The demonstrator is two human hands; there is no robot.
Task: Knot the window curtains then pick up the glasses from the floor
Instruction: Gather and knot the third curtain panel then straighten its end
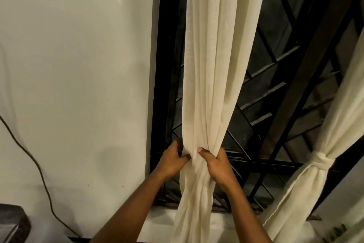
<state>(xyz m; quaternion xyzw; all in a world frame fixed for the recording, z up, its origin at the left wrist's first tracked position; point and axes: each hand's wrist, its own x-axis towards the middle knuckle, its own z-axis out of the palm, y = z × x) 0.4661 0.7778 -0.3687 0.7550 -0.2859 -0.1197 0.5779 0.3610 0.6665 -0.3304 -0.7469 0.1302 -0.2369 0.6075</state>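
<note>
- Our left hand (173,161) and right hand (217,165) both clenched the near curtain (212,65) at the same height. They sat on opposite sides of it and almost touched across the cloth.
- The left thumb pressed into the front folds while its fingers curled round the left edge. The right thumb lay over the front, with its fingers wrapped behind the right side.
- Between the two hands the fabric was squeezed into one narrow bundle, and no knot was formed there yet.
- The curtain's long axis ran near upright through the grip. The taut part rose from our hands out of the top of the view, in front of the dark window grille (275,89).
- The loose tail (194,213) dropped straight down between our forearms and out of the bottom edge.
- We judged that the coming move turned on that tail. It lay directly below the grip and equally near both hands, so one hand could hold the bundle while the other looped the tail round it.
- Well apart to the right hung the second curtain (342,105), already cinched by its knot (320,161).
- The glasses and the floor were out of view, so we could not tell where they lay.
</note>
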